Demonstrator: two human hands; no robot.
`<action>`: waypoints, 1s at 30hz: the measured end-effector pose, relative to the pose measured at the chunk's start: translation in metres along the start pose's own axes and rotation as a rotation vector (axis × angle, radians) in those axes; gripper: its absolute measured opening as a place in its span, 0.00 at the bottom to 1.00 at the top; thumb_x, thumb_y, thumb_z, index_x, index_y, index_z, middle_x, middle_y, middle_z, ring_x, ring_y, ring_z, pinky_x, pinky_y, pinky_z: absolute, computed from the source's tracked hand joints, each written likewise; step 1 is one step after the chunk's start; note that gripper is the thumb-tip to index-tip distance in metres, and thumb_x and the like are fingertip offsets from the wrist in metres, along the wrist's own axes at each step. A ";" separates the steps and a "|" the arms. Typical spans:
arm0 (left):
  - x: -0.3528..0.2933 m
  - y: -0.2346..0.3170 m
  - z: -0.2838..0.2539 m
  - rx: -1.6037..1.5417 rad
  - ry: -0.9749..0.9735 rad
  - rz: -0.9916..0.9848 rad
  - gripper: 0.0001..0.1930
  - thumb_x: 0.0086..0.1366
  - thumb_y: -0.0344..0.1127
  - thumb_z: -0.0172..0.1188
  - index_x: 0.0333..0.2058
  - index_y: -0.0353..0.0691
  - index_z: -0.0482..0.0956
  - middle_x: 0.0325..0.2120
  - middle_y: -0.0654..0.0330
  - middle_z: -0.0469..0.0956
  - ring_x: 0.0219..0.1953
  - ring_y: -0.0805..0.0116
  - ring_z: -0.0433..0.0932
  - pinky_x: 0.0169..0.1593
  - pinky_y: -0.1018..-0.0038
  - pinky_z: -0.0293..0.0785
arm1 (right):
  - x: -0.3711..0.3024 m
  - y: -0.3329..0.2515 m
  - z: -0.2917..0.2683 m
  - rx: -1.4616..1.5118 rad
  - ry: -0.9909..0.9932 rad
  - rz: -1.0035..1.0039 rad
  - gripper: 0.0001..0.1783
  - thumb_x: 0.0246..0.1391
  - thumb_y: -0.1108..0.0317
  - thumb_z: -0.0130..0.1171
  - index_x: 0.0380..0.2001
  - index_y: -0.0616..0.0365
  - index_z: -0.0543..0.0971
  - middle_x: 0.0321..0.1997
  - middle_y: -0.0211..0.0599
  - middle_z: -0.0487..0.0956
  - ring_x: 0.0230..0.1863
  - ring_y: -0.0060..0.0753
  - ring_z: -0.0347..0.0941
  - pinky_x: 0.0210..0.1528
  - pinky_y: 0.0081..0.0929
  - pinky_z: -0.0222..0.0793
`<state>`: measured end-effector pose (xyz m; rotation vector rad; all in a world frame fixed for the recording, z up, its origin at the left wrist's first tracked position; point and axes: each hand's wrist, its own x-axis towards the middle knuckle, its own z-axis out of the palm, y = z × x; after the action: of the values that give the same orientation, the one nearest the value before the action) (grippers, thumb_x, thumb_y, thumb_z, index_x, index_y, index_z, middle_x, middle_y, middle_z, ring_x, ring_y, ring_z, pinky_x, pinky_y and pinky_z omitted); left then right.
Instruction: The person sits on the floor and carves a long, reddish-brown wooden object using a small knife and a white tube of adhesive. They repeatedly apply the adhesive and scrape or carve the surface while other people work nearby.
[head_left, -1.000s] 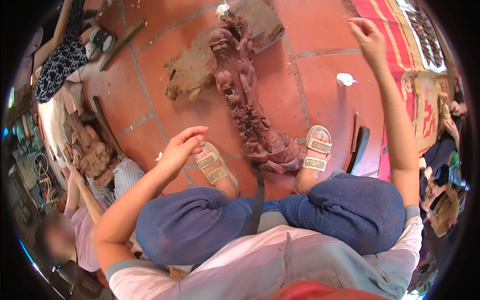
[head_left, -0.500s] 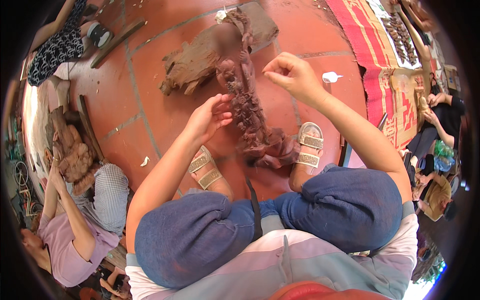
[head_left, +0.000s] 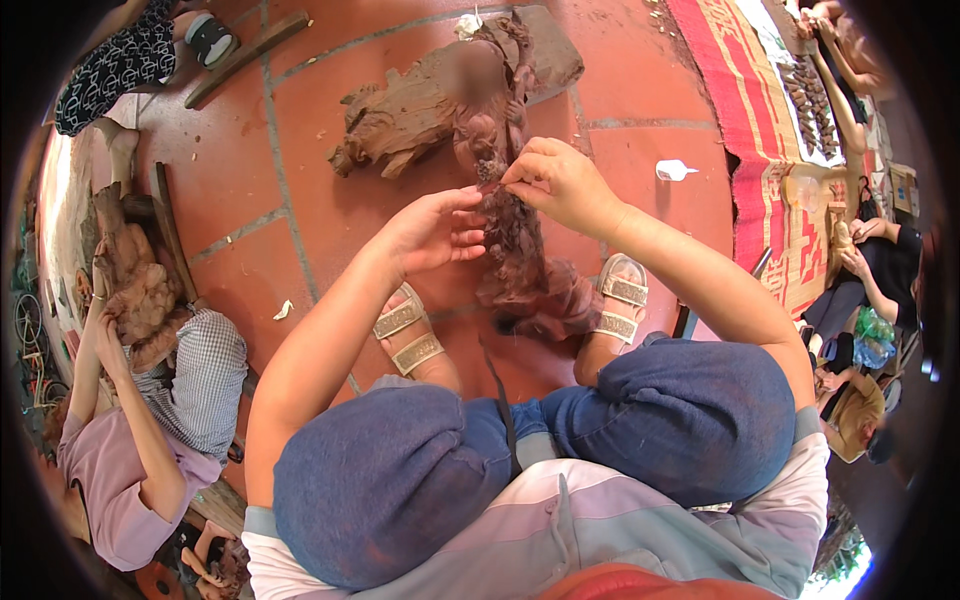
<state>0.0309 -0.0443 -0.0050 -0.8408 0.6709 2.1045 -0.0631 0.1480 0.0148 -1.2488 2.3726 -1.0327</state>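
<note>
A dark reddish-brown carved wooden figure stands tilted between my feet, its base toward me and its upper end against a rough wooden log. My right hand reaches to the middle of the carving, thumb and forefinger pinched together at its surface. Whatever is in that pinch is too small to make out. My left hand is at the carving's left side, fingers apart and slightly curled, the tips close against it. Whether they touch it I cannot tell. That palm holds nothing.
A white bottle lies on the red tiles to the right, near a red and yellow mat. A wooden bar lies far left. At left, another person handles a brown carving; more people sit at right.
My right hand has come down and left onto the middle of the carving, still pinched. The left hand stays at the carving's side. The whole view has shifted slightly.
</note>
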 end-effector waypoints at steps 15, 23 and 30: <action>-0.001 0.007 0.004 0.039 0.030 -0.055 0.17 0.55 0.38 0.57 0.44 0.47 0.70 0.33 0.62 0.67 0.34 0.72 0.69 0.40 0.70 0.70 | 0.006 -0.009 0.005 -0.202 -0.002 0.032 0.04 0.39 0.68 0.58 0.20 0.52 0.73 0.25 0.29 0.70 0.31 0.34 0.67 0.35 0.30 0.60; -0.001 0.009 0.006 0.054 0.038 -0.046 0.14 0.55 0.38 0.56 0.42 0.47 0.71 0.32 0.63 0.69 0.32 0.73 0.69 0.39 0.72 0.70 | -0.002 -0.002 0.004 -0.302 0.032 -0.175 0.04 0.38 0.70 0.57 0.23 0.50 0.77 0.26 0.29 0.71 0.32 0.33 0.67 0.35 0.29 0.61; 0.001 0.008 0.001 0.048 0.026 -0.043 0.13 0.55 0.36 0.55 0.41 0.46 0.71 0.31 0.63 0.68 0.32 0.72 0.69 0.39 0.72 0.71 | -0.001 0.004 -0.018 -0.003 0.062 -0.013 0.11 0.37 0.76 0.54 0.28 0.52 0.79 0.27 0.34 0.71 0.35 0.36 0.68 0.37 0.31 0.66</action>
<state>0.0236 -0.0478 -0.0029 -0.8493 0.7083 2.0340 -0.0745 0.1588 0.0245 -1.2520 2.4154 -1.0874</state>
